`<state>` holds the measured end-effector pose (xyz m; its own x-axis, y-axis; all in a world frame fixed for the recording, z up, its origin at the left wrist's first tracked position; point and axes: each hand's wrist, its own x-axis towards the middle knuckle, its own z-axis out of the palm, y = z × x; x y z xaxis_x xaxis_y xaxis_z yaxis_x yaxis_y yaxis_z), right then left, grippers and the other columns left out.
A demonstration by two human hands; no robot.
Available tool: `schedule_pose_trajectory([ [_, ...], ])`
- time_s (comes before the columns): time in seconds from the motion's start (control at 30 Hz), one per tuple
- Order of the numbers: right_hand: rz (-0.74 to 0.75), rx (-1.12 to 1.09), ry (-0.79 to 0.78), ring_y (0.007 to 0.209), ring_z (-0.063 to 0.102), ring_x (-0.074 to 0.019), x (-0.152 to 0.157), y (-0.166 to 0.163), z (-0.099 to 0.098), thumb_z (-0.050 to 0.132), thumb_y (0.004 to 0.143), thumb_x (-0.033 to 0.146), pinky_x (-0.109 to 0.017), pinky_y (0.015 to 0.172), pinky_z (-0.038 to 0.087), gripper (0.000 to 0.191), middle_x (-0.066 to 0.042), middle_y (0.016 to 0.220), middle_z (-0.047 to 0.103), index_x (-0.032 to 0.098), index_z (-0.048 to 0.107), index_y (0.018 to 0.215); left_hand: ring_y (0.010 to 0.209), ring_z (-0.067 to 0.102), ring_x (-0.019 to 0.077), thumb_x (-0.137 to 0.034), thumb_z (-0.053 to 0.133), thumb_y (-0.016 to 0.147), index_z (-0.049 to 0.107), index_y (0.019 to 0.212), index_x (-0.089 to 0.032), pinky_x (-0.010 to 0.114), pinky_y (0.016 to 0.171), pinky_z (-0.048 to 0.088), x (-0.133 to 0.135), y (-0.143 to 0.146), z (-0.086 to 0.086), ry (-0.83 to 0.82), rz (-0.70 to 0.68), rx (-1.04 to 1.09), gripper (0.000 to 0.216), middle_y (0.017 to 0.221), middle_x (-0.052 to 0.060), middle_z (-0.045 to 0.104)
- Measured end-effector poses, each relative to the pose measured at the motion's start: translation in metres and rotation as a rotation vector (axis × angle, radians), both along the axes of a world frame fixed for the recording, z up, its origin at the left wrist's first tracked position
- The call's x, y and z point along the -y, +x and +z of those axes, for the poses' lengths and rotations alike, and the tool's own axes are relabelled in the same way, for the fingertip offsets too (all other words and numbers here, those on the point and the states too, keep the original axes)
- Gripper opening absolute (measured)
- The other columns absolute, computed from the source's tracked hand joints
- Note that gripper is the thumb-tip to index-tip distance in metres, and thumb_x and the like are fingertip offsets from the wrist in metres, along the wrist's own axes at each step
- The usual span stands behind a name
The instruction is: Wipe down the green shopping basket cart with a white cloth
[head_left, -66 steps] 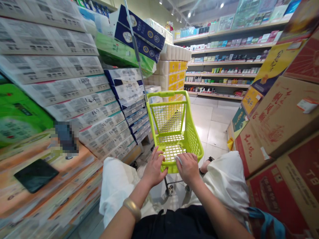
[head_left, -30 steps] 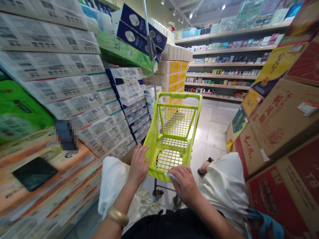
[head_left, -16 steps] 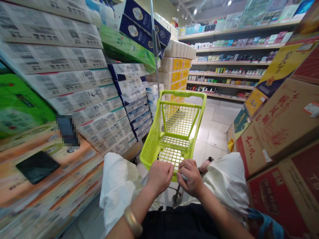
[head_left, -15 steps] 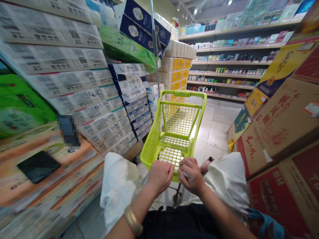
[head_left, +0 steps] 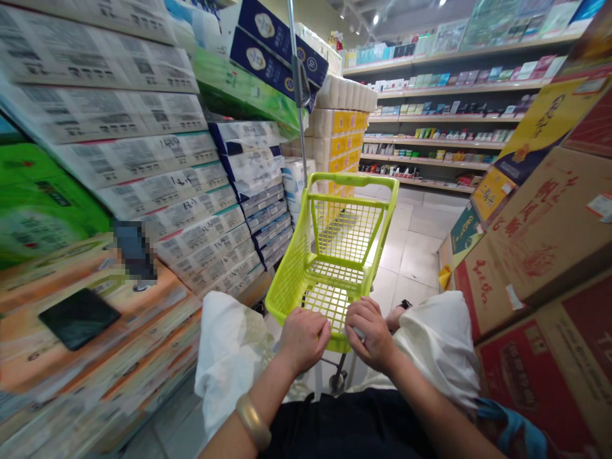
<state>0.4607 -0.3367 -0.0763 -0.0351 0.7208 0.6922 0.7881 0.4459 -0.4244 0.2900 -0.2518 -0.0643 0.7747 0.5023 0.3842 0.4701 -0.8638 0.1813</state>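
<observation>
A lime-green shopping cart (head_left: 351,261) with a lattice basket stands between my knees. My left hand (head_left: 303,341) is closed in a fist at its near rim, knuckles up; what the fingers hold is hidden. Close beside it on the right, my right hand (head_left: 370,335) is curled over the same edge. A small pale patch shows under its fingers, too unclear to name. Bare basket mesh is visible beyond both hands. A thin metal pole (head_left: 302,127) rises past the cart's far left corner. On my left forearm sits a gold-coloured bangle (head_left: 253,422).
Stacked tissue packs (head_left: 191,210) wall the left side. A dark flat device (head_left: 79,319) lies on orange packs (head_left: 153,303) there. Cardboard cartons (head_left: 549,236) line the right. Shelves of small goods (head_left: 440,121) stand at the back, past a tiled floor (head_left: 396,245).
The cart's near end has shifted slightly left and toward me. My right hand has risen a little, with its fingers still curled. The left hand has barely moved.
</observation>
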Motion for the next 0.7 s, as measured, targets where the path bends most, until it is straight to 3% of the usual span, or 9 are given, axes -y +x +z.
schedule_pose_trajectory([
  [0.2, -0.118, -0.086, 0.063, 0.097, 0.057, -0.0207, -0.024, 0.029, 0.008, 0.048, 0.085, 0.015, -0.044, 0.099, 0.038, 0.012, -0.003, 0.086, 0.063, 0.023, 0.058, 0.086, 0.06, 0.05, 0.0131, -0.024, 0.04, 0.092, 0.052, 0.06, -0.019, 0.031, 0.063, 0.026, 0.001, -0.002, -0.001, 0.012, -0.017, 0.019, 0.035, 0.061, 0.0, 0.059],
  [0.47, -0.021, 0.042, 0.029, 0.102, 0.056, -0.0214, 0.01, -0.012, -0.006, 0.051, 0.086, 0.02, -0.046, 0.105, 0.033, 0.007, -0.003, 0.085, 0.061, 0.022, 0.056, 0.087, 0.06, 0.049, 0.0134, -0.024, 0.04, 0.09, 0.052, 0.06, -0.019, 0.031, 0.062, 0.024, -0.001, -0.007, -0.001, 0.025, -0.011, 0.027, 0.033, 0.059, 0.0, 0.058],
  [0.57, 0.01, 0.119, 0.029, 0.094, 0.057, -0.0193, -0.001, 0.002, -0.001, 0.049, 0.087, 0.021, -0.043, 0.101, 0.038, 0.008, -0.002, 0.082, 0.061, 0.022, 0.057, 0.085, 0.06, 0.049, 0.0133, -0.024, 0.04, 0.091, 0.051, 0.06, -0.019, 0.031, 0.062, 0.025, -0.001, -0.008, -0.001, 0.025, -0.013, 0.026, 0.034, 0.06, 0.0, 0.058],
  [0.7, -0.089, 0.074, 0.033, 0.097, 0.057, -0.0201, -0.02, 0.023, 0.005, 0.047, 0.089, 0.022, -0.043, 0.101, 0.038, 0.011, -0.003, 0.084, 0.061, 0.023, 0.057, 0.084, 0.06, 0.049, 0.0132, -0.024, 0.04, 0.091, 0.051, 0.06, -0.019, 0.031, 0.062, 0.025, 0.0, -0.006, -0.001, 0.043, -0.009, 0.039, 0.034, 0.06, -0.001, 0.058],
])
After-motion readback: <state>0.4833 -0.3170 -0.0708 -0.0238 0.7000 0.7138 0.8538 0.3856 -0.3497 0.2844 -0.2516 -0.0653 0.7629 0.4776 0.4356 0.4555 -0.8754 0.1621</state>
